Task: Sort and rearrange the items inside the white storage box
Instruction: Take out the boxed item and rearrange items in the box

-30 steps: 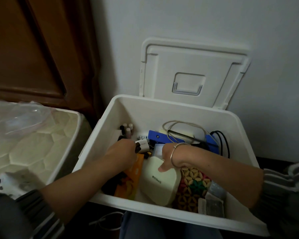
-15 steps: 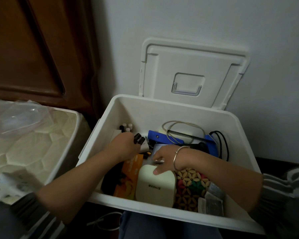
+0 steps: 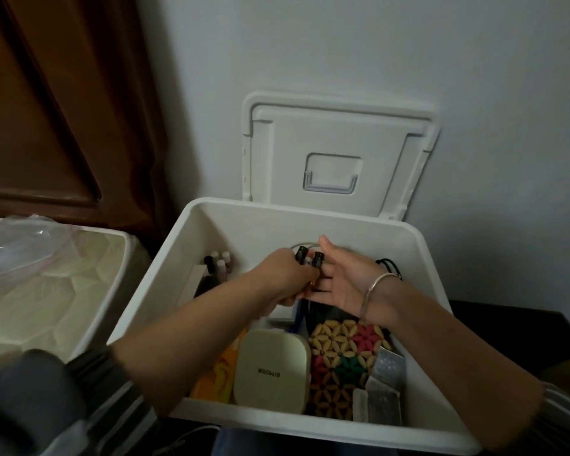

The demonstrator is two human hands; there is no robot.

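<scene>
- The white storage box [image 3: 422, 258] stands open on the floor by the wall, and its lid [image 3: 339, 133] leans upright against the wall behind it.
- Both hands are inside the box, over its middle, close to the back wall.
- The left hand [image 3: 287, 278] has its fingers curled and grips two small black pieces [image 3: 301, 253], which stick up above the knuckles.
- The right hand [image 3: 346, 281] is held flat with straight fingers, palm turned to the left hand and thumb pointing up. It holds nothing, but its fingers are just beside the black pieces. I cannot tell if they touch.
- A bracelet [image 3: 375, 284] is on the right wrist.
- Below the hands, at the near side of the box, lies a cream case [image 3: 272, 373], with an orange packet [image 3: 224, 366] to its left and a coloured beaded mat [image 3: 339, 357] to its right.
- Some small bottles [image 3: 219, 261] stand in the far left corner, and a black cord [image 3: 389, 268] lies behind the right wrist.
</scene>
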